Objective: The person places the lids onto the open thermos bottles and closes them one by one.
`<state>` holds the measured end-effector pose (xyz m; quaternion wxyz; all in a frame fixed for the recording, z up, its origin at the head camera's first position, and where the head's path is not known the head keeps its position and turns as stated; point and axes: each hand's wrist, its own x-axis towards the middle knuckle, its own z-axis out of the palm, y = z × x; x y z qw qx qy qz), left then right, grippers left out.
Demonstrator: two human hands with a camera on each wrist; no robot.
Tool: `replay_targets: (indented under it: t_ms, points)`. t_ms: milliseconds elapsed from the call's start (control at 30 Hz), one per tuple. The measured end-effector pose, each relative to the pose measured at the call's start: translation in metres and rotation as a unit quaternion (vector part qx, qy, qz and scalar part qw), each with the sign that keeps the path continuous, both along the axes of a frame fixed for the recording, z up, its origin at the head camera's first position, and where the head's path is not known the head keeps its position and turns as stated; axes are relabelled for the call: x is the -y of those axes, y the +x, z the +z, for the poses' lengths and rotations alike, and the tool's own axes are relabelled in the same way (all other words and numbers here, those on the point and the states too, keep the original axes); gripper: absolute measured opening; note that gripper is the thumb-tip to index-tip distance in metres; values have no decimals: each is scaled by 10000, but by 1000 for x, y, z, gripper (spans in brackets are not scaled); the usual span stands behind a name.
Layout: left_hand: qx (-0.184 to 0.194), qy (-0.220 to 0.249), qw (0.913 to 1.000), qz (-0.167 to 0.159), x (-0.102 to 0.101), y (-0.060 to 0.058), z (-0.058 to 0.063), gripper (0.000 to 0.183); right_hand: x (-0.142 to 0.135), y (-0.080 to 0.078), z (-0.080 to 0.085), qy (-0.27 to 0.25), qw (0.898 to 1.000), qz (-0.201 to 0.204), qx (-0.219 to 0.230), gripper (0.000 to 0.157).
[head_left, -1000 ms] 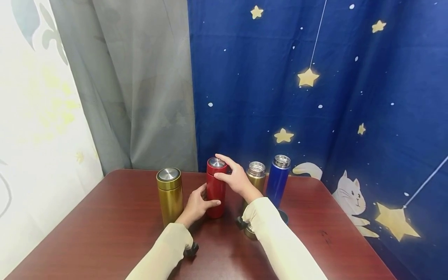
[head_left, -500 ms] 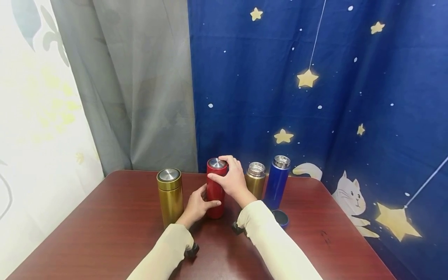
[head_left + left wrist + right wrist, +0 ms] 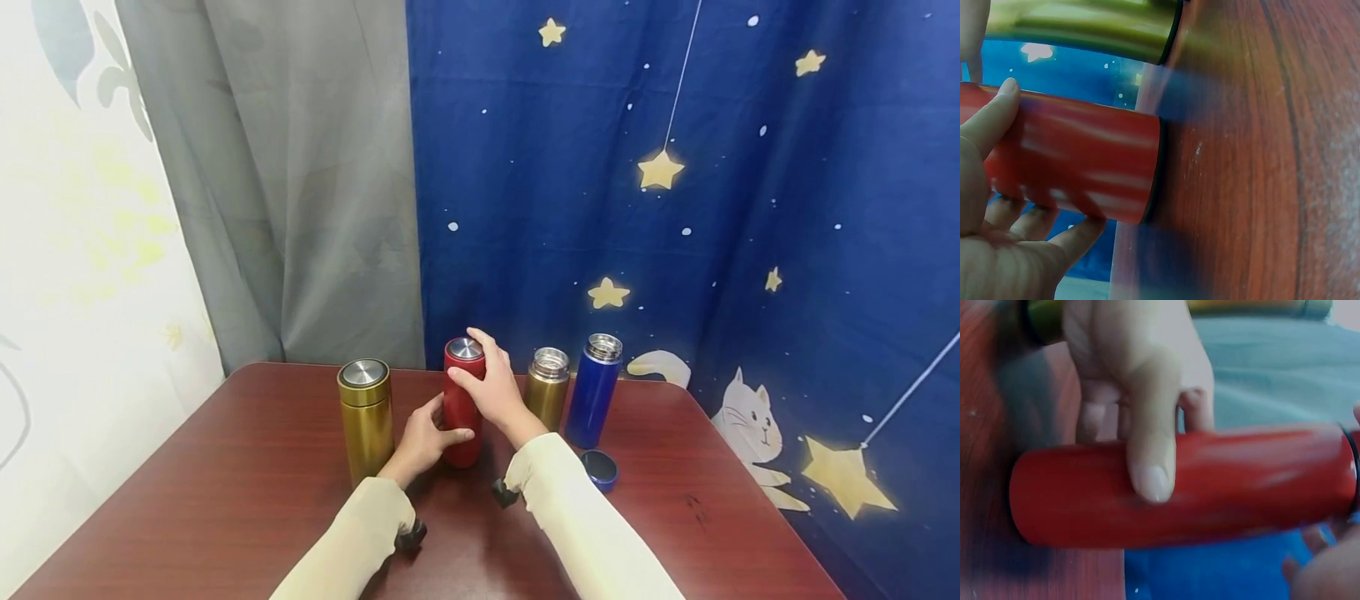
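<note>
A red vacuum flask (image 3: 461, 408) stands upright on the table, its lid (image 3: 466, 350) topped with a silver disc. My left hand (image 3: 418, 440) grips the lower body, thumb across the near side; the left wrist view shows fingers (image 3: 1079, 240) wrapped round the other side. Up at the lid, my right hand (image 3: 498, 387) holds on with the thumb on the near side and the index finger over the top edge. In the right wrist view the flask body (image 3: 1235, 487) lies across the picture, with the left thumb (image 3: 1152, 478) pressed on it.
A lidded gold flask (image 3: 366, 433) stands just left of my left hand. Right of the red one are a lidless gold flask (image 3: 546, 400) and a lidless blue flask (image 3: 592, 400). A blue lid (image 3: 600, 469) lies on the dark red table (image 3: 210, 500). Curtains hang behind.
My right hand has turned about the lid, its fingers curling and then stretching again, and the right forearm has shifted left, uncovering the blue lid. The left hand keeps its grip.
</note>
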<state>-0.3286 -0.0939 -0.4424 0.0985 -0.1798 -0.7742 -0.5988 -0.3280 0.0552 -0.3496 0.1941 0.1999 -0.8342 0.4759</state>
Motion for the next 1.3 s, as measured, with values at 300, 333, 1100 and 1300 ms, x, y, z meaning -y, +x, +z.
replay_targets:
  t_ms: [300,333,1100,1300]
  points:
    - [-10,136,9999,1,-2,-2,-3,70,-24,-11,7,-254,9887,1444,316,58]
    - [-31,109,9999,5,-1,-2,-3,70,-24,-11,7,-238,9887,1445,318,58]
    - [-66,-100,9998,147,0,1,-1,69,4,-3,1,792,9833,-1270,-1036,65]
    - [-30,-87,9999,89,-1,0,0,69,0,-2,2,230,9971,-687,-243,65]
